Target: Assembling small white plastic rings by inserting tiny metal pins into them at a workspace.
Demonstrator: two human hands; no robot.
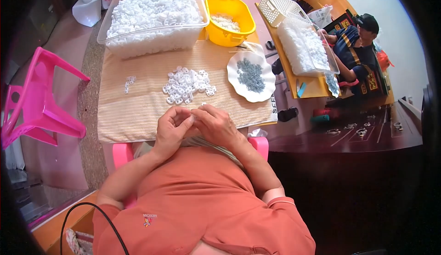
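My left hand (172, 130) and my right hand (216, 125) meet at the table's near edge, fingertips pinched together. Whatever they grip is too small and too covered by the fingers to name. Just beyond them lies a loose pile of small white plastic pieces with holes (183, 85). A few more white pieces (129, 83) sit apart to its left. Right of the pile, a white scalloped plate (235, 67) carries a heap of small grey pieces (251, 75), too tiny to make out.
A big clear bin (151, 43) heaped with white pieces stands at the table's far left, beside a yellow tub (220, 37) with cream-coloured pieces. A pink stool (43, 101) is on the left. Another person (351, 48) sits at a second table on the right.
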